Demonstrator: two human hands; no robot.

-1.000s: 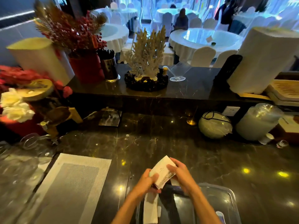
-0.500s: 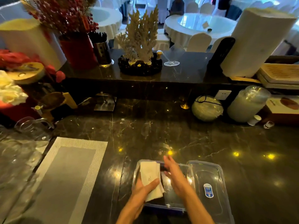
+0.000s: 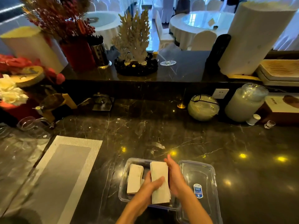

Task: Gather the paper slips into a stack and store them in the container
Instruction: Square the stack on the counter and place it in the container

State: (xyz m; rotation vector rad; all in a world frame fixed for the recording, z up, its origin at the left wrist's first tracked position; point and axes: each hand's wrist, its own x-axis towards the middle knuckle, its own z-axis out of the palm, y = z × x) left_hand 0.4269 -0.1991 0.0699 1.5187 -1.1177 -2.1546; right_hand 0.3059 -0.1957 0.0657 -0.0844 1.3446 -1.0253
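Here, closest to the camera, both hands meet over a clear plastic container [image 3: 124, 180] on the dark marble counter [image 3: 161, 130]. The left hand [image 3: 150, 186] lies with its thumb across the top of a stack of paper slips [image 3: 159, 175], clamped on it from the left, while the right hand [image 3: 175, 175] is held flat and upright against the stack's right edge, fingers straight. The stack sits inside the container's right half; a second, smaller bundle of slips [image 3: 135, 178] lies in the left half, just beside it. The container's clear lid [image 3: 200, 178], bearing a blue sticker, rests touching the container on its right. Further left lies a grey woven placemat [image 3: 64, 172]. Beyond, against the raised ledge, stand a round glass bowl [image 3: 203, 107] and a pale jar [image 3: 246, 102]. On the ledge itself sit a coral ornament [image 3: 134, 38] and a red vase [image 3: 77, 52].
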